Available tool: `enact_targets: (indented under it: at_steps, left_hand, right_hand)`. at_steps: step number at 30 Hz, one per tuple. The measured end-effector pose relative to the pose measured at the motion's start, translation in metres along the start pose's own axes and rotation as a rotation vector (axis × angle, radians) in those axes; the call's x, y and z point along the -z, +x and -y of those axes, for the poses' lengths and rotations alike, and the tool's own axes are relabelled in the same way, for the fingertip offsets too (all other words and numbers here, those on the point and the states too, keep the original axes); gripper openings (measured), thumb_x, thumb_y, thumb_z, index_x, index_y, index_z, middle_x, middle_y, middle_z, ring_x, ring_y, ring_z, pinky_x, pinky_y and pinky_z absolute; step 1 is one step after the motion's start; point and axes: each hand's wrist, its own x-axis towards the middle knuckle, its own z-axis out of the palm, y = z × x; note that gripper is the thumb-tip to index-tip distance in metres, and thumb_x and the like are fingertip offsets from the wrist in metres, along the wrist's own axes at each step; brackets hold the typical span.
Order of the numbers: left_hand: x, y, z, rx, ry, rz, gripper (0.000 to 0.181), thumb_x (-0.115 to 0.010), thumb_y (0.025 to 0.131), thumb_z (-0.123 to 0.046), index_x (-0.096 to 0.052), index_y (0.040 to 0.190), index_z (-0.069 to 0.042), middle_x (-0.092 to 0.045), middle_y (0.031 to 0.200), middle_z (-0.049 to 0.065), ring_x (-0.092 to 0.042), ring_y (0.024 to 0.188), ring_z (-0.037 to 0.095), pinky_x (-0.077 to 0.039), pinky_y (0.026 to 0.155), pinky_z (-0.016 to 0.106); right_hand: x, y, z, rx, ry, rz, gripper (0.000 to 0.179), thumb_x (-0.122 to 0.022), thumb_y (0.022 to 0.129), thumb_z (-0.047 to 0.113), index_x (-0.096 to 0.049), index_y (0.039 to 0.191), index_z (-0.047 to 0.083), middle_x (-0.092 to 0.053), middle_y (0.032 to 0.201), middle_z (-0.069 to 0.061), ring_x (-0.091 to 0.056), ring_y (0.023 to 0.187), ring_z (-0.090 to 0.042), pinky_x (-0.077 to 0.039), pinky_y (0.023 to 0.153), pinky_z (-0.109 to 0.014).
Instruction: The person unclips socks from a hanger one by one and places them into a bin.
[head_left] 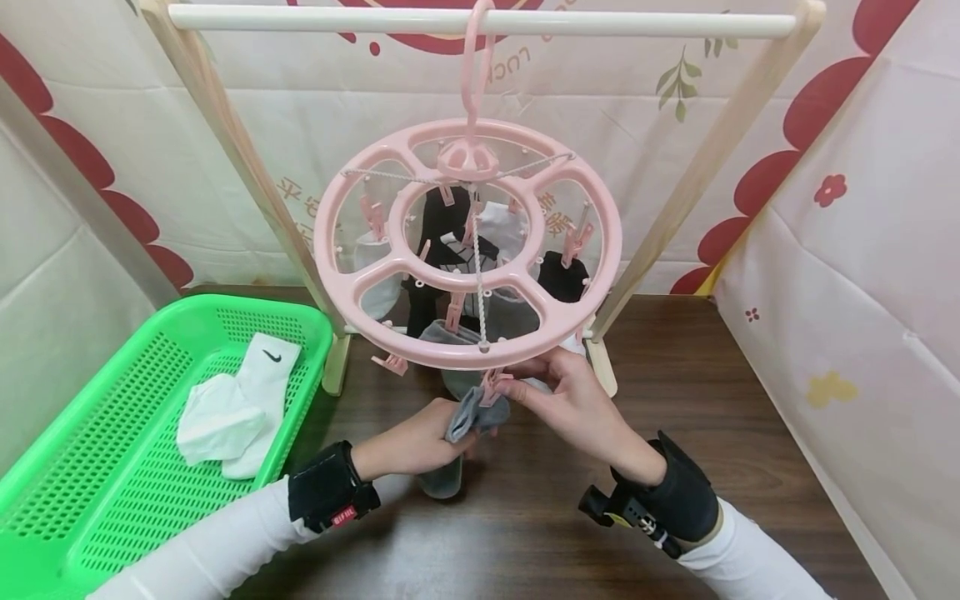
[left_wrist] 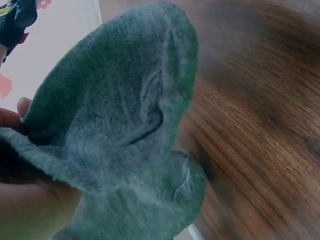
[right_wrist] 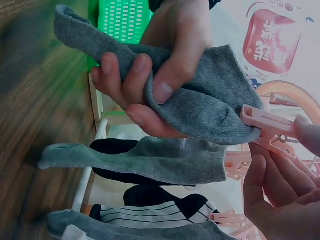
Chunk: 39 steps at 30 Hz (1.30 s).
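Gray sock [head_left: 467, 412] fabric is bunched up just below the front rim of the pink round hanger [head_left: 427, 348], above the brown wood-grain bench [head_left: 540, 525]. The left hand [head_left: 420, 437] pinches it, thumb over the cloth and fingers behind and below; that grip seems meant to bear the sock's weight and present its edge flat to the clip. Another gray part hangs under this hand, and I cannot tell whether it is the same sock's toe or a second sock.

The right hand [head_left: 566, 404] is nearly closed around a pink peg [right_wrist: 270, 131], thumb on one handle and fingers on the other side, likely so a squeeze can work its spring. The peg's tips lie over one corner of the sock's edge; whether they bite fully is unclear.

Behind, other pegs hold a gray sock by the cuff [right_wrist: 185, 162] and a striped sock [right_wrist: 150, 215], apparently spaced round the hanger to keep them separate. The hanger hooks over the white rail [head_left: 637, 23] of a wooden stand [head_left: 708, 167], which leaves room beneath for socks to dangle. White socks [head_left: 258, 379] lie in the green basket [head_left: 255, 307] at the person's left, presumably for easy reach.
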Motion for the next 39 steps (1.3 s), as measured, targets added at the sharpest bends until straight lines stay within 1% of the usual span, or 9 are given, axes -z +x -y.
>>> enact_targets:
  at_steps: [5,11,15,22,30,33,35,37,39]
  left_hand:
    - [0.001,-0.002,0.0,0.007,0.001,0.006,0.022,-0.051,0.092,0.003,-0.063,0.109,0.006,-0.06,0.07,0.006,-0.054,0.063,0.005,-0.046,0.063,0.025]
    - [0.004,-0.005,0.002,0.059,0.018,0.019,0.024,-0.053,0.087,0.004,-0.063,0.109,0.005,-0.06,0.07,0.006,-0.052,0.063,0.005,-0.045,0.064,0.025]
    - [0.006,-0.009,0.004,0.063,0.047,0.02,0.027,-0.054,0.083,0.008,-0.064,0.108,0.003,-0.06,0.072,0.004,-0.053,0.065,0.005,-0.046,0.065,0.025]
    - [0.016,-0.016,-0.003,0.091,0.089,0.009,0.031,-0.054,0.082,0.01,-0.062,0.111,0.003,-0.062,0.078,0.001,-0.057,0.068,0.009,-0.048,0.067,0.028]
    - [0.039,-0.023,-0.013,0.032,0.192,-0.081,0.018,-0.054,0.09,0.005,-0.059,0.106,-0.001,-0.057,0.081,-0.001,-0.053,0.074,0.012,-0.045,0.074,0.034]
    - [0.046,-0.028,-0.016,0.027,0.203,-0.103,0.032,-0.057,0.087,0.008,-0.054,0.118,0.002,-0.061,0.091,0.003,-0.055,0.081,0.013,-0.046,0.077,0.033]
    - [0.051,-0.03,-0.017,0.027,0.205,-0.108,0.031,-0.057,0.086,0.009,-0.054,0.115,0.001,-0.062,0.092,0.004,-0.056,0.08,0.013,-0.047,0.074,0.032]
    - [0.055,-0.033,-0.018,0.045,0.204,-0.105,0.029,-0.057,0.085,0.01,-0.055,0.112,0.0,-0.062,0.086,0.002,-0.056,0.074,0.011,-0.047,0.07,0.03]
    - [0.058,-0.035,-0.019,0.047,0.222,-0.099,0.019,-0.055,0.086,0.011,-0.058,0.1,-0.002,-0.061,0.08,0.0,-0.054,0.07,0.01,-0.046,0.068,0.03]
  right_hand:
    - [0.001,0.001,0.0,0.022,0.009,-0.019,0.03,-0.064,0.087,-0.01,-0.06,0.116,-0.006,-0.072,0.098,-0.011,-0.067,0.096,-0.016,-0.05,0.078,-0.027]
    - [0.0,0.001,-0.002,0.121,0.082,-0.066,0.027,-0.06,0.089,-0.012,-0.058,0.115,-0.009,-0.07,0.095,-0.019,-0.069,0.092,-0.016,-0.052,0.079,-0.028]
    - [0.0,0.001,-0.001,0.152,0.054,-0.095,0.027,-0.059,0.089,-0.013,-0.059,0.115,-0.007,-0.071,0.093,-0.017,-0.069,0.09,-0.016,-0.051,0.077,-0.025]
    - [0.002,0.0,-0.001,0.123,-0.008,-0.158,0.027,-0.061,0.087,-0.014,-0.06,0.112,-0.006,-0.072,0.09,-0.012,-0.07,0.086,-0.015,-0.05,0.067,-0.022]
    - [0.004,-0.004,-0.004,0.058,0.018,-0.2,0.03,-0.061,0.086,-0.015,-0.056,0.116,-0.01,-0.07,0.098,-0.017,-0.069,0.092,-0.015,-0.053,0.076,-0.027]
    - [0.005,-0.004,-0.004,0.055,0.033,-0.213,0.035,-0.062,0.085,-0.015,-0.056,0.119,-0.008,-0.07,0.103,-0.012,-0.068,0.093,-0.016,-0.053,0.077,-0.029]
    - [0.005,-0.004,-0.005,0.06,0.044,-0.222,0.038,-0.063,0.084,-0.015,-0.057,0.12,-0.007,-0.069,0.106,-0.009,-0.068,0.094,-0.017,-0.054,0.077,-0.029]
    - [0.004,-0.004,-0.005,0.058,0.057,-0.226,0.039,-0.064,0.084,-0.016,-0.057,0.121,-0.006,-0.069,0.107,-0.006,-0.068,0.095,-0.016,-0.053,0.077,-0.028]
    - [0.003,-0.004,-0.005,0.054,0.067,-0.225,0.039,-0.064,0.083,-0.015,-0.057,0.121,-0.007,-0.069,0.106,-0.005,-0.067,0.096,-0.016,-0.053,0.077,-0.027]
